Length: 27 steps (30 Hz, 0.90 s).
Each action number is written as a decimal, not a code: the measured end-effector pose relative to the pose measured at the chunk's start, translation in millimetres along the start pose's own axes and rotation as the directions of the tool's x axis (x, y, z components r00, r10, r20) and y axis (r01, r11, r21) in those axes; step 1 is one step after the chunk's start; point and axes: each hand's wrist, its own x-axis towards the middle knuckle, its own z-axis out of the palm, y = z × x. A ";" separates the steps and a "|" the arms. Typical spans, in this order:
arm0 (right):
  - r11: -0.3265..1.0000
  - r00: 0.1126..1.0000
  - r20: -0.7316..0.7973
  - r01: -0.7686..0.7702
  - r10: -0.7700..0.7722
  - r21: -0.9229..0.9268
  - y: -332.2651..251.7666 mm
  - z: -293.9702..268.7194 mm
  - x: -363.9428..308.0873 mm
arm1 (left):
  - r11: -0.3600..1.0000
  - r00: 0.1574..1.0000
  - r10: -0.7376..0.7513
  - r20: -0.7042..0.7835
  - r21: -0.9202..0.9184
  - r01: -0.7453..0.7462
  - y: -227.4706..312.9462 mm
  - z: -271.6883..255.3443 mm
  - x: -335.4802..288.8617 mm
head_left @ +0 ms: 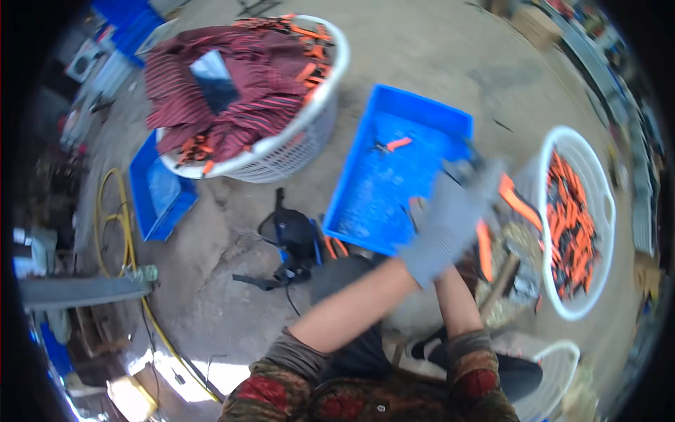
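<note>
My left hand (446, 225), in a grey glove, reaches across to the right and is blurred by motion. It looks closed around a pair of pliers whose orange handles (520, 202) spread apart beyond the glove. My right hand is mostly hidden behind the left glove; only its forearm (458, 302) shows plainly, so its grip cannot be told. Just left of my hands sits a blue plastic tray (351, 190), with one orange-handled tool (398, 144) lying in it. Below the pliers, a hammer with a wooden handle (500, 281) rests on a rough block (503, 309).
A white basket (609, 211) of orange-handled tools stands at right. A larger white basket (281, 158) at upper left holds more under a striped maroon cloth (260, 60). A smaller blue bin (158, 204), a black strapped item (295, 235) and a yellow hose (130, 232) lie on the floor.
</note>
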 end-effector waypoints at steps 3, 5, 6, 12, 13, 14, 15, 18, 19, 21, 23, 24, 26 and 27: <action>0.864 0.988 -0.025 0.147 -0.154 0.482 32.2 114.6 60.3 | 0.983 0.983 0.174 -0.062 0.064 -0.170 -41.9 4.0 15.3; 0.914 0.989 -0.019 0.141 -0.145 0.381 21.3 125.4 62.0 | 0.967 0.966 -0.252 0.062 0.034 0.251 -12.0 2.7 10.0; 0.956 0.993 -0.020 0.117 -0.116 0.268 11.1 124.2 65.0 | 0.970 0.970 -0.239 0.040 0.039 0.238 -10.2 0.6 12.1; 0.984 0.985 0.087 0.141 -0.151 0.109 -10.8 119.7 69.3 | 0.924 0.956 -0.286 0.073 -0.243 0.295 -43.3 -15.4 27.8; 0.978 0.984 0.054 0.159 -0.168 0.135 -3.8 124.5 71.3 | 0.936 0.961 -0.272 0.058 -0.215 0.278 -43.5 -14.2 31.3; 0.971 0.983 0.019 0.177 -0.182 0.158 2.0 129.8 72.5 | 0.935 0.960 -0.273 0.063 -0.219 0.281 -43.4 -13.7 32.8; 0.974 0.984 0.017 0.170 -0.175 0.152 7.7 135.3 72.8 | 0.966 0.974 -0.224 0.039 -0.125 0.227 -43.0 -14.5 35.2; 0.838 0.992 0.108 -0.008 -0.061 0.545 22.0 132.8 64.7 | 0.988 0.990 -0.142 0.008 0.063 0.141 -17.6 -18.6 39.1; 0.719 0.979 0.205 -0.137 -0.008 0.681 28.4 134.3 64.2 | 0.985 0.986 -0.167 0.011 0.053 0.167 -4.0 -18.5 37.0; 0.560 0.954 0.292 -0.279 0.068 0.780 53.0 119.6 46.1 | 0.964 0.990 -0.133 -0.043 -0.238 0.119 -8.2 -29.9 41.5; 0.315 0.966 0.257 -0.256 0.039 0.914 66.2 68.1 3.2 | 0.924 0.993 -0.108 -0.044 -0.374 0.084 -0.7 -53.0 44.5; 0.184 0.974 0.223 -0.225 0.030 0.957 66.4 39.7 -17.2 | 0.936 0.994 -0.090 -0.058 -0.346 0.064 6.9 -54.8 40.0; -0.074 0.993 0.111 -0.108 0.045 0.991 48.1 -21.6 -50.0 | 0.938 0.996 -0.093 -0.001 -0.335 0.087 9.1 -40.6 37.7; -0.198 0.998 0.047 -0.037 0.049 0.980 28.7 -50.2 -57.1 | 0.956 0.998 -0.047 0.033 -0.287 0.055 2.2 -37.0 38.3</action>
